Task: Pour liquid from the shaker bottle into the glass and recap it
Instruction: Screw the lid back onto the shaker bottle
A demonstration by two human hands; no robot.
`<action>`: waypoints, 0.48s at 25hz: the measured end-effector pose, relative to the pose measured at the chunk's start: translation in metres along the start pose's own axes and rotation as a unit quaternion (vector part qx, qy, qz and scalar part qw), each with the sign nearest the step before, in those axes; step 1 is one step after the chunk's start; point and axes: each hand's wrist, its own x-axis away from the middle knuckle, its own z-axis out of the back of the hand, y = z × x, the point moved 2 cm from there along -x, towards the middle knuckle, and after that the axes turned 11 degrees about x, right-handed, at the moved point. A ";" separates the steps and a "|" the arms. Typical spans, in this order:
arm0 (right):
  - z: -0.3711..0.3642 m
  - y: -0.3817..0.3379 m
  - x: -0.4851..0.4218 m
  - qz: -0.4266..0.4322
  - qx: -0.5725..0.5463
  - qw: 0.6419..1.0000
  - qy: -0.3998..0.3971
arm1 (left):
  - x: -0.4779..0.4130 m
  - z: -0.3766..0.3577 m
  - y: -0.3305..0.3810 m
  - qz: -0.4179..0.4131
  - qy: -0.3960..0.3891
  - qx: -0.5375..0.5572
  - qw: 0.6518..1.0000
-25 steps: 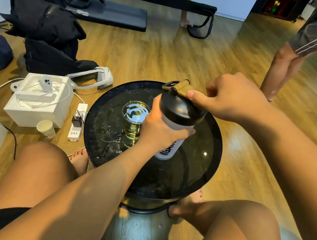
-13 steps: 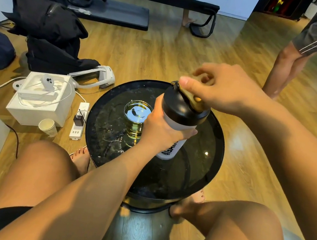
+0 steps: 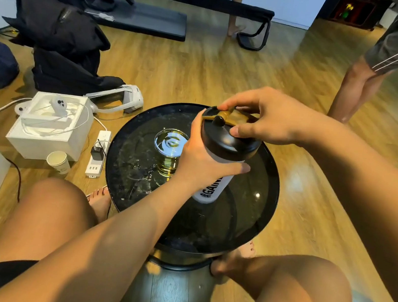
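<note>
A white shaker bottle (image 3: 209,190) with a black lid (image 3: 228,139) stands tilted on the round black table (image 3: 259,206). My left hand (image 3: 202,159) is wrapped around its upper body. My right hand (image 3: 267,118) reaches over the lid, fingertips on the gold flip cap (image 3: 226,116), thumb against the lid's rim. A clear glass (image 3: 170,151) holding yellowish liquid stands just left of the bottle, partly hidden behind my left hand.
White boxes (image 3: 49,126), a paper cup (image 3: 58,161) and a power strip (image 3: 98,154) lie on the wooden floor to the left. Black bags (image 3: 59,44) and a treadmill (image 3: 141,10) are behind. Another person's legs (image 3: 351,91) stand at the right.
My right hand has shifted from gripping the raised gold cap to pressing it flat across the lid. The bottle stays in my left hand; the glass has not moved.
</note>
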 end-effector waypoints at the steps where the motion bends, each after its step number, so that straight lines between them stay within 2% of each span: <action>1: 0.000 0.002 0.001 0.004 -0.027 1.000 -0.008 | 0.000 -0.001 0.001 -0.004 0.008 0.005 1.000; 3: 0.002 0.004 0.003 0.000 -0.092 0.995 -0.043 | 0.001 -0.003 0.002 -0.006 0.024 -0.004 1.000; 5: -0.001 0.003 0.001 0.002 -0.110 0.993 -0.044 | 0.001 -0.004 0.002 -0.002 0.032 -0.021 0.999; 7: -0.017 -0.004 -0.004 0.002 0.009 1.000 0.013 | -0.002 -0.003 0.001 0.014 0.034 -0.021 0.999; 9: -0.038 -0.012 -0.002 -0.016 0.184 0.977 0.103 | -0.006 -0.001 0.000 0.017 0.017 0.004 1.000; 10: -0.044 -0.015 0.000 -0.009 0.222 0.965 0.142 | -0.006 0.000 -0.001 0.015 0.006 0.009 1.000; 12: -0.043 -0.011 0.004 0.040 0.206 0.964 0.164 | -0.005 0.001 -0.003 0.012 -0.001 0.012 1.000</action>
